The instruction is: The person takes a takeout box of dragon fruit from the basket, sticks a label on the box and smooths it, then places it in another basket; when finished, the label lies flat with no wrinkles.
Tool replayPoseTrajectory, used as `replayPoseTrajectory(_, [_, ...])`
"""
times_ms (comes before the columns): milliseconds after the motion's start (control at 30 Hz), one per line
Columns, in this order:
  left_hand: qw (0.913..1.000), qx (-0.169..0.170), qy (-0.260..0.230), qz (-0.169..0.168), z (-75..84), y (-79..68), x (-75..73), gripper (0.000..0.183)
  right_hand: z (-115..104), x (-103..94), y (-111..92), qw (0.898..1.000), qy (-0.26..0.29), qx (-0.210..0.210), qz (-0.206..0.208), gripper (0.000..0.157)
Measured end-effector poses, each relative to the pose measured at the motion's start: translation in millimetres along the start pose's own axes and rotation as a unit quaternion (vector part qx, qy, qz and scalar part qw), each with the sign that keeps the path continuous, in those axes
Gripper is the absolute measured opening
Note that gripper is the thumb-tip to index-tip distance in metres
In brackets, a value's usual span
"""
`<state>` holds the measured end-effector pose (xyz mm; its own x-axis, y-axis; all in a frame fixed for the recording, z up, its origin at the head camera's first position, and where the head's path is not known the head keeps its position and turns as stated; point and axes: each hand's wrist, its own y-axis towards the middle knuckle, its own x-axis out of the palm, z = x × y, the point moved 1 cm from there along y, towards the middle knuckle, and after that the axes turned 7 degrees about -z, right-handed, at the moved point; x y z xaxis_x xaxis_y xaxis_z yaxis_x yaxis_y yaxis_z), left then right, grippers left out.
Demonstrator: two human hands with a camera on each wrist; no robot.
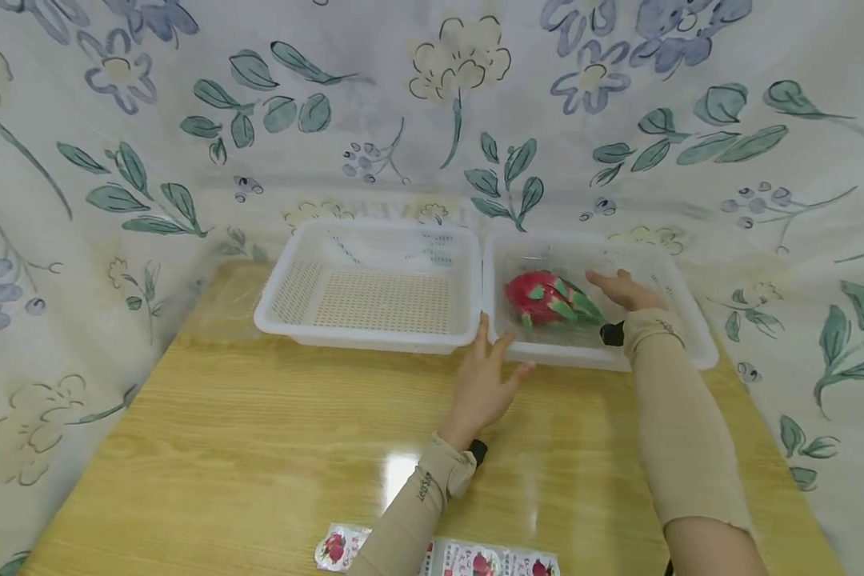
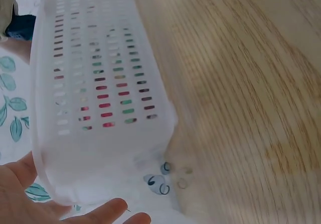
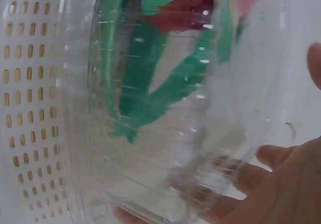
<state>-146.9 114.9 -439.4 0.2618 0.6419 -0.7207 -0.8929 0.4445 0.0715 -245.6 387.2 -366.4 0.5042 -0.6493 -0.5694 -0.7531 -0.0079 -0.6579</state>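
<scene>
A red dragon fruit with green scales (image 1: pixel 540 296) lies in a clear plastic box (image 3: pixel 195 133) inside the right white basket (image 1: pixel 700 340). At the box's right end is my right hand (image 1: pixel 630 290), its fingers spread; some of them show through the clear plastic in the right wrist view. My left hand (image 1: pixel 482 388) reaches to the front rim where the two baskets meet. Its fingers are apart, with the fingertips close about the basket's corner in the left wrist view. The left white basket (image 1: pixel 370 338) holds nothing and shows its slotted bottom.
Clear plastic containers (image 1: pixel 230 300) stand left of the left basket. Printed labels with dragon fruit pictures (image 1: pixel 478 560) lie along the near edge of the wooden table (image 1: pixel 259 448). A flowered cloth (image 1: pixel 374 104) hangs behind and at both sides.
</scene>
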Motion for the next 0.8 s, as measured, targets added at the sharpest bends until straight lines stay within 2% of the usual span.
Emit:
replayPoseTrajectory(100, [0.9999,-0.009,0.007,0.003,1.2,2.5,5.6,0.068,9,-0.2,8,1.0,-0.004,0.015,0.012,0.103])
replayPoseTrajectory(233, [0.9996,-0.022,0.019,0.004,1.2,6.9,9.3,0.065,22,-1.9,24,1.0,0.012,-0.01,0.003,0.102])
replayPoseTrajectory(367, [0.9991,-0.025,0.033,0.005,1.7,11.1,7.4,0.069,30,-3.3,36,0.996,0.07,-0.047,-0.021,0.101])
replayPoseTrajectory(533, [0.9974,-0.037,0.062,-0.003,3.5,15.8,2.4,0.078,35,-2.5,36,0.991,0.121,-0.045,-0.046,0.107])
replayPoseTrajectory(600, [0.9963,-0.043,0.074,-0.009,4.2,17.2,1.0,0.079,36,-1.6,34,0.99,0.12,-0.034,-0.058,0.107])
replayPoseTrajectory(733, [0.9943,-0.05,0.091,-0.026,5.2,17.9,-0.8,0.075,39,1.2,32,0.985,0.144,-0.042,-0.085,0.101])
replayPoseTrajectory(800, [0.9937,-0.049,0.095,-0.033,5.2,17.8,-1.3,0.073,39,2.5,31,0.982,0.16,-0.053,-0.086,0.098])
